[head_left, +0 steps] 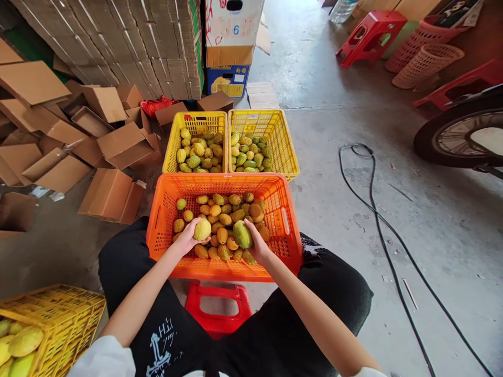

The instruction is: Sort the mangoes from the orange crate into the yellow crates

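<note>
My left hand is closed round a pale yellow, roundish fruit. In my right hand lies a larger, oval green fruit, gripped from its right side. Both hands are over the orange plastic crate between my knees. Inside it, several yellow-orange to brownish fruits lie spread beneath my hands. Beyond its far rim stand two yellow crates side by side, the left crate with yellow-green fruits and the right crate with mostly greener fruits.
Another yellow crate of larger yellow fruits stands at lower left. Loose cardboard boxes litter the floor at left. A red stool is between my legs. At right are a black cable and a wheel.
</note>
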`<state>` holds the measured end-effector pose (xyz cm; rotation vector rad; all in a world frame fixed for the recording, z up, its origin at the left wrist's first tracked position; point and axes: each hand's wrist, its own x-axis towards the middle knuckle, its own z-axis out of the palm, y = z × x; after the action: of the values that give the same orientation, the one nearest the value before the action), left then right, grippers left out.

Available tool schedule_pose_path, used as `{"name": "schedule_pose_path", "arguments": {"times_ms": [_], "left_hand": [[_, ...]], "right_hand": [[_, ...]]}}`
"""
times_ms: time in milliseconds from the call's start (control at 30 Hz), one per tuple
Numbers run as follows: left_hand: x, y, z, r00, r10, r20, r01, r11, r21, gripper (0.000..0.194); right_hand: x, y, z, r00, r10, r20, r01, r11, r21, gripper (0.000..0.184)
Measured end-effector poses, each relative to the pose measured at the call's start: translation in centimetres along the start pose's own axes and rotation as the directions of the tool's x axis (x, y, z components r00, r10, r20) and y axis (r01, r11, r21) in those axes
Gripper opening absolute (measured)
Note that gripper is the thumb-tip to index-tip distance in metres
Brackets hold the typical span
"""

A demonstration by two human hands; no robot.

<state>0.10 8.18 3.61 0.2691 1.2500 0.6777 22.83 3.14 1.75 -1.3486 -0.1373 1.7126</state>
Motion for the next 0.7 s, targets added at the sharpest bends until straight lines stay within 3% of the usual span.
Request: {"name": "schedule_pose_path", "arguments": {"times_ms": [133,233,433,700], "left_hand": [[-0.4,0.4,0.3,0.998,-0.04,0.054,0.04,0.999,0.005,0.029],[-0.5,0.3,0.3,0.998,-0.055,0.031,0.054,0.998,0.021,0.031],[-0.4,0.0,-0.3,0.998,0.03,0.063,-0.034,0.998,0.062,0.041],[-0.1,0.4,-0.3,0.999,-0.047,-0.028,0.046,0.999,-0.013,0.033]], "right_hand": [[-0.6,-0.2,0.3,0.998,-0.053,0.028,0.054,0.998,-0.029,0.034],[-0.8,-0.2,0.2,0.998,-0.056,0.038,0.058,0.997,-0.058,0.037],[-0.5,-0.1,-0.1,1.0,-0.007,0.003,0.008,0.999,-0.033,0.037],[0.6,0.4,-0.9,0.997,0.065,-0.039,-0.067,0.997,-0.029,0.032]]}}
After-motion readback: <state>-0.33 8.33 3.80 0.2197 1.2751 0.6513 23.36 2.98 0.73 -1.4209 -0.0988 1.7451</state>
